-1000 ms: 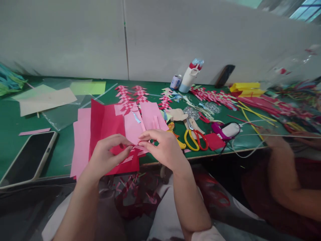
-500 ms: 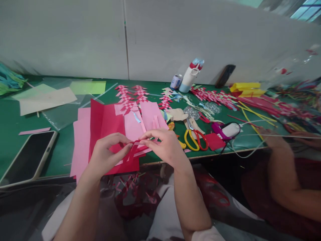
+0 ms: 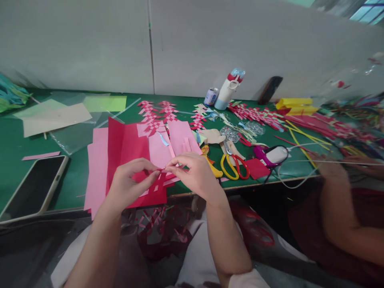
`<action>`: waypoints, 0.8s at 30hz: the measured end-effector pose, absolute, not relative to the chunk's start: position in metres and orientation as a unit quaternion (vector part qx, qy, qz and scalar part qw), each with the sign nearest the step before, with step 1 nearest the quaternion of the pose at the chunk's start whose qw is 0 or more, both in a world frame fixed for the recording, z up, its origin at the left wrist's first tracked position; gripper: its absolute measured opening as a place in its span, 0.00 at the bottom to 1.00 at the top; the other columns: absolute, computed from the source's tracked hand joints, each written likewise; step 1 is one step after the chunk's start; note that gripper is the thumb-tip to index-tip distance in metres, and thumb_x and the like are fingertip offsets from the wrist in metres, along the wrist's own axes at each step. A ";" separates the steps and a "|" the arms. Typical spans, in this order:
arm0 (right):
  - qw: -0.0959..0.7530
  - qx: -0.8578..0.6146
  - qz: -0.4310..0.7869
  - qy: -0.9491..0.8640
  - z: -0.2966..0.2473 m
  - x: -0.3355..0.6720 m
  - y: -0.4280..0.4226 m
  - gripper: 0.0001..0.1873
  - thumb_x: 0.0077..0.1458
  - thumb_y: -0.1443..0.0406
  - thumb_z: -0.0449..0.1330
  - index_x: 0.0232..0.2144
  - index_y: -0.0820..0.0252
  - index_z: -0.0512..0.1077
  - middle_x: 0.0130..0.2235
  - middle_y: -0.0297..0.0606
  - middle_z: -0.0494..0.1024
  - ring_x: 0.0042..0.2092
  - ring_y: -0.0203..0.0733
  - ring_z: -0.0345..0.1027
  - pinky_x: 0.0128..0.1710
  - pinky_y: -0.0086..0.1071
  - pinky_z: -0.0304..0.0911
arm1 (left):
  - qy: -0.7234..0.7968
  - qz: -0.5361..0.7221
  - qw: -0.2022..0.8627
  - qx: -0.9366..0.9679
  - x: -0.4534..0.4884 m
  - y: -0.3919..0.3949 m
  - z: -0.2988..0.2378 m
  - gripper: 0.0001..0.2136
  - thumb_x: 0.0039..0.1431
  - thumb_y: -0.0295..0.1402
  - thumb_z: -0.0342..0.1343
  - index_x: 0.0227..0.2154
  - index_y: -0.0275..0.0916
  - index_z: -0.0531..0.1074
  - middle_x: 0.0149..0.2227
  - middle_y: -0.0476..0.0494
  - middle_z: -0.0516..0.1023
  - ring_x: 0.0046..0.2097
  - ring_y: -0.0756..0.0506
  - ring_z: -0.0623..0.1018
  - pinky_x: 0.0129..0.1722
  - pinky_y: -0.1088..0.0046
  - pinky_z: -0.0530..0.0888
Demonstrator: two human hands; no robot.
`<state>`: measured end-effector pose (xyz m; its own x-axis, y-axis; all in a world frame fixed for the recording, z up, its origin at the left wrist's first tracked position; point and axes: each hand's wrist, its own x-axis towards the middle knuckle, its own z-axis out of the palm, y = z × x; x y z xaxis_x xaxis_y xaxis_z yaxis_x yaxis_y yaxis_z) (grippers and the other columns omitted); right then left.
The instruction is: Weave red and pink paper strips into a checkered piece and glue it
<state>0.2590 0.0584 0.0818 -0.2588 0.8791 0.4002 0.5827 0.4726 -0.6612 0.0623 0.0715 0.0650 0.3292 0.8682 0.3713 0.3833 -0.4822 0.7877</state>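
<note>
Pinched between the fingertips of both hands are narrow pink and red paper strips (image 3: 162, 171), partly covered by the fingers. My left hand (image 3: 130, 180) has thumb and forefinger closed on the strips' left side. From the right, my right hand (image 3: 192, 172) pinches the same strips a finger's width away. Beneath them lie a folded red sheet (image 3: 132, 140) and pink paper sheets (image 3: 97, 160). Behind, woven pink-and-red paper pieces (image 3: 148, 116) rest on the green table (image 3: 81, 168).
A phone (image 3: 33, 188) lies at the left. Scissors with yellow and red handles (image 3: 235, 166), a white bottle (image 3: 226, 92), a can (image 3: 211, 97) and a purple-and-white device with a cable (image 3: 273, 155) are on the right. A co-worker's arm (image 3: 339, 200) reaches in beyond.
The strips between my fingertips have turned and now show less of their length. My fingers have shifted only slightly; the table items stay put.
</note>
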 end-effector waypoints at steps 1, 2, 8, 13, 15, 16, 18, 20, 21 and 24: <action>0.382 -0.473 0.192 -0.770 0.082 0.259 0.058 0.05 0.55 0.64 0.63 0.28 0.59 0.76 0.31 0.34 0.80 0.35 0.37 0.72 0.39 0.30 0.61 | 0.411 0.408 0.298 0.759 0.062 0.072 0.065 0.04 0.55 0.33 0.58 0.28 0.39 0.76 0.30 0.45 0.79 0.34 0.48 0.77 0.35 0.73 0.73; 0.383 -0.472 0.191 -0.771 0.082 0.258 0.058 0.06 0.55 0.64 0.63 0.28 0.59 0.76 0.30 0.34 0.80 0.35 0.37 0.72 0.39 0.29 0.61 | 0.412 0.407 0.298 0.759 0.063 0.072 0.065 0.04 0.55 0.33 0.58 0.28 0.39 0.76 0.30 0.45 0.79 0.34 0.48 0.77 0.35 0.73 0.73; 0.383 -0.480 0.190 -0.766 0.081 0.257 0.058 0.05 0.55 0.64 0.63 0.28 0.58 0.77 0.31 0.34 0.81 0.35 0.37 0.72 0.39 0.30 0.61 | 0.417 0.406 0.299 0.756 0.063 0.071 0.065 0.05 0.55 0.34 0.58 0.27 0.39 0.76 0.29 0.45 0.79 0.33 0.47 0.77 0.35 0.72 0.73; 0.380 -0.476 0.195 -0.769 0.081 0.257 0.059 0.05 0.55 0.64 0.63 0.29 0.58 0.77 0.31 0.35 0.81 0.35 0.37 0.72 0.38 0.30 0.61 | 0.430 0.409 0.303 0.745 0.062 0.071 0.065 0.06 0.54 0.35 0.58 0.27 0.40 0.76 0.30 0.45 0.79 0.34 0.46 0.77 0.35 0.71 0.74; 0.378 -0.473 0.199 -0.770 0.081 0.256 0.059 0.05 0.56 0.65 0.62 0.29 0.58 0.77 0.32 0.35 0.81 0.36 0.38 0.72 0.38 0.30 0.62 | 0.434 0.409 0.302 0.744 0.062 0.071 0.064 0.06 0.54 0.35 0.58 0.27 0.39 0.76 0.30 0.45 0.79 0.34 0.46 0.77 0.35 0.71 0.74; 0.378 -0.472 0.201 -0.771 0.081 0.256 0.059 0.05 0.56 0.65 0.62 0.29 0.58 0.77 0.32 0.35 0.81 0.36 0.38 0.73 0.39 0.30 0.62 | 0.436 0.410 0.301 0.742 0.062 0.072 0.063 0.06 0.54 0.35 0.58 0.27 0.39 0.76 0.29 0.45 0.79 0.34 0.46 0.77 0.35 0.71 0.74; 0.380 -0.471 0.203 -0.770 0.081 0.256 0.058 0.05 0.56 0.65 0.61 0.30 0.58 0.77 0.33 0.36 0.81 0.37 0.39 0.73 0.41 0.31 0.63 | 0.443 0.410 0.301 0.739 0.062 0.072 0.062 0.06 0.54 0.36 0.58 0.27 0.39 0.76 0.29 0.45 0.79 0.33 0.46 0.77 0.35 0.71 0.74; 0.382 -0.469 0.205 -0.769 0.081 0.256 0.057 0.05 0.56 0.65 0.61 0.31 0.58 0.77 0.34 0.36 0.81 0.39 0.40 0.73 0.42 0.32 0.63 | 0.448 0.408 0.305 0.735 0.062 0.073 0.061 0.07 0.54 0.37 0.58 0.27 0.39 0.76 0.29 0.45 0.79 0.33 0.46 0.77 0.34 0.72 0.74; 0.382 -0.469 0.207 -0.769 0.081 0.256 0.057 0.05 0.56 0.66 0.61 0.31 0.58 0.77 0.34 0.36 0.82 0.39 0.40 0.74 0.43 0.33 0.63 | 0.449 0.408 0.308 0.733 0.063 0.073 0.061 0.07 0.54 0.36 0.58 0.27 0.39 0.76 0.28 0.45 0.79 0.33 0.47 0.77 0.34 0.72 0.74; 0.386 -0.469 0.210 -0.767 0.080 0.255 0.057 0.05 0.56 0.66 0.61 0.31 0.58 0.77 0.34 0.35 0.82 0.39 0.40 0.74 0.43 0.33 0.63 | 0.448 0.407 0.318 0.730 0.062 0.073 0.059 0.06 0.54 0.35 0.59 0.27 0.39 0.76 0.28 0.46 0.79 0.33 0.47 0.77 0.33 0.73 0.73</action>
